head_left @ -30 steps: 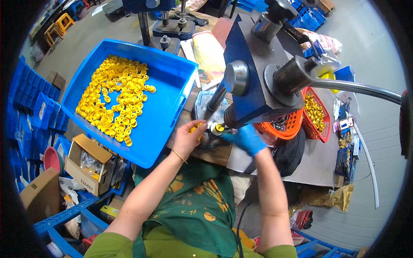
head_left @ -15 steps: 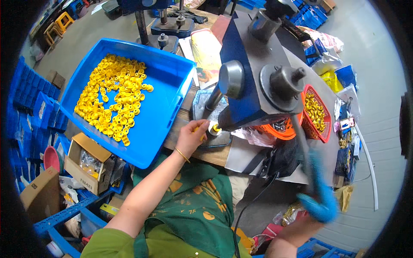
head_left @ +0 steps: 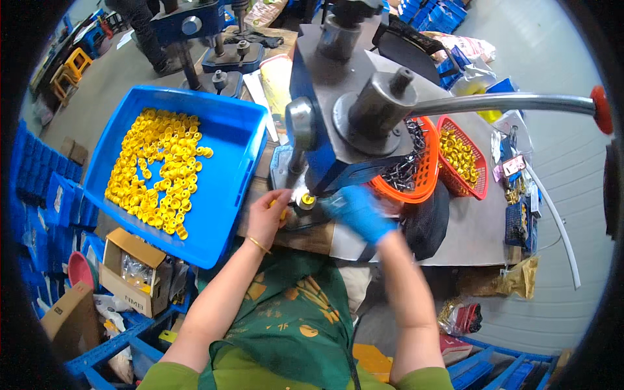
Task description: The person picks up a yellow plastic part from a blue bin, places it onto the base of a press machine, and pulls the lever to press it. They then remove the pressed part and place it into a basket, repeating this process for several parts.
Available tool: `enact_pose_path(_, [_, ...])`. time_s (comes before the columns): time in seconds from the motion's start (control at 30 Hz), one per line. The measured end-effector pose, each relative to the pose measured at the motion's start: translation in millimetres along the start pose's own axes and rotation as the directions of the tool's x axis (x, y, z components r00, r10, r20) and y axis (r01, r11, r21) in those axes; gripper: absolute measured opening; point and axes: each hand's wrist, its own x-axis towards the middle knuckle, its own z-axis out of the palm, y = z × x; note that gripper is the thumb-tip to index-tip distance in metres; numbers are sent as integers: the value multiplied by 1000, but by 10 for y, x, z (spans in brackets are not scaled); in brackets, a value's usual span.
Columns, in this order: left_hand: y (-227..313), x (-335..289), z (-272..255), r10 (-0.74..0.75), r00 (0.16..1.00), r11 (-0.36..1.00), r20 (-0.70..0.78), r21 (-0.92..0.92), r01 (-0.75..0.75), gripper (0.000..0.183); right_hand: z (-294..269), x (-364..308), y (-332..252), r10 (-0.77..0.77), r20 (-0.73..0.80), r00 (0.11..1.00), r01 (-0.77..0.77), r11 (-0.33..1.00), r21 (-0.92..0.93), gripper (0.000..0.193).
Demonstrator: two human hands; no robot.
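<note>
Blue-gloved in right hand (head_left: pixel 357 211), unclear of grip, clamping yellow pieces (head_left: pixel 282 216) in left hand (head_left: pixel 263 219), could get crushed pulling two-o'clock lever (head_left: pixel 507 103) early.

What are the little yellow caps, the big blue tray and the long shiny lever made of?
The yellow caps look like smooth plastic, maybe painted metal: they're evenly coloured and slightly glossy. The blue tray seems moulded plastic: one colour, softly shiny, rounded corners. The lever looks like polished metal, because bright streaks run along it.
</note>
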Motion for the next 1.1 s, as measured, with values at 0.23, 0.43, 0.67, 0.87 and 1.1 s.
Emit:
enact_pose_path(0.23, [-120,169,-215,364,932,809,-2,497,-314,22,683,338,359,-294,-650,700,339,939,-60,20])
enact_pose_path(0.43, [37,49,112,509,794,210,332,847,-489,25,-1074,42,1472,175,-867,467,-4,981,196,35])
enact_pose_path(0.67, [-119,127,63,473,808,115,351,885,-452,30,-1238,125,1579,-195,-693,694,24,968,-249,22])
enact_pose_path(0.87, [0,109,27,468,814,179,344,865,-468,25,-771,661,1731,-165,-353,921,-99,776,-623,15])
enact_pose_path(1.1, [56,98,-172,-106,994,939,37,-324,112,26,-638,267,926,-286,-686,669,200,958,-205,14])
